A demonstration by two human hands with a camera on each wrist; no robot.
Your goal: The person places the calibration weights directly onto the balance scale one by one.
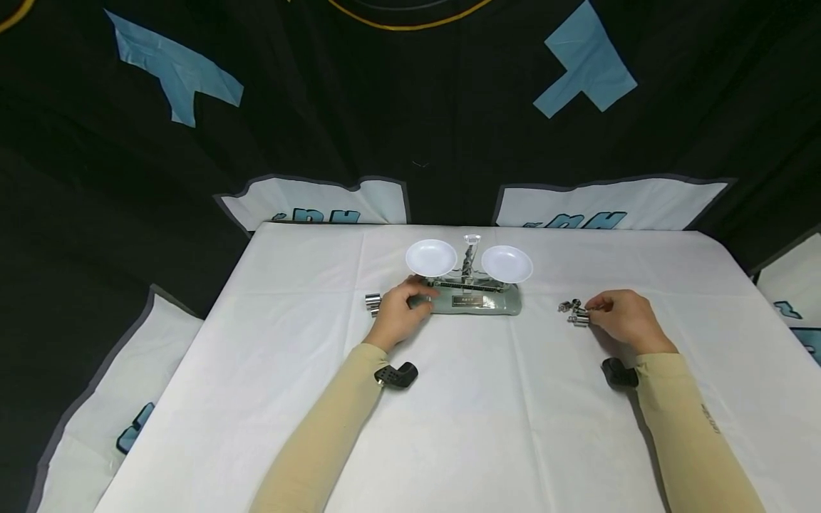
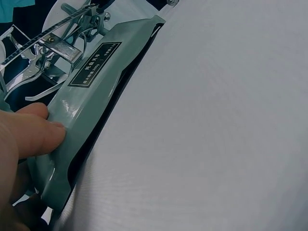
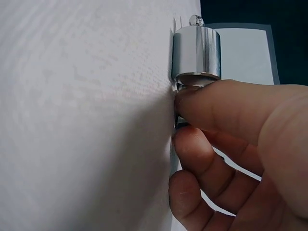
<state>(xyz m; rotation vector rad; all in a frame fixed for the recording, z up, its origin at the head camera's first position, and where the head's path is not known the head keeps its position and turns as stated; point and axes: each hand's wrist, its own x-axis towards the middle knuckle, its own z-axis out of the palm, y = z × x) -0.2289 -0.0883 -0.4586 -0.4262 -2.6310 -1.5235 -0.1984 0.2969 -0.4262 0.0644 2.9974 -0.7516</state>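
A grey-green balance scale (image 1: 487, 305) with two white pans stands toward the far side of the table. Around the left end of its base, my left hand (image 1: 400, 310) has its grip; in the left wrist view the thumb (image 2: 45, 137) lies on the base beside the dark label plate (image 2: 95, 65). Off to the right, my right hand (image 1: 622, 317) is down at a small cluster of shiny metal weights (image 1: 580, 319). Its thumb and fingertips pinch a small metal weight (image 3: 182, 122), mostly hidden by the thumb. Right beside them lies a larger cylindrical weight (image 3: 196, 50).
Shiny metal cylinders (image 1: 373, 302) lie just left of the scale, near my left hand. The white pans (image 1: 431, 258) sit raised above the base. A white cloth (image 1: 462, 413) covers the table, and a black curtain (image 1: 449, 128) hangs behind its far edge.
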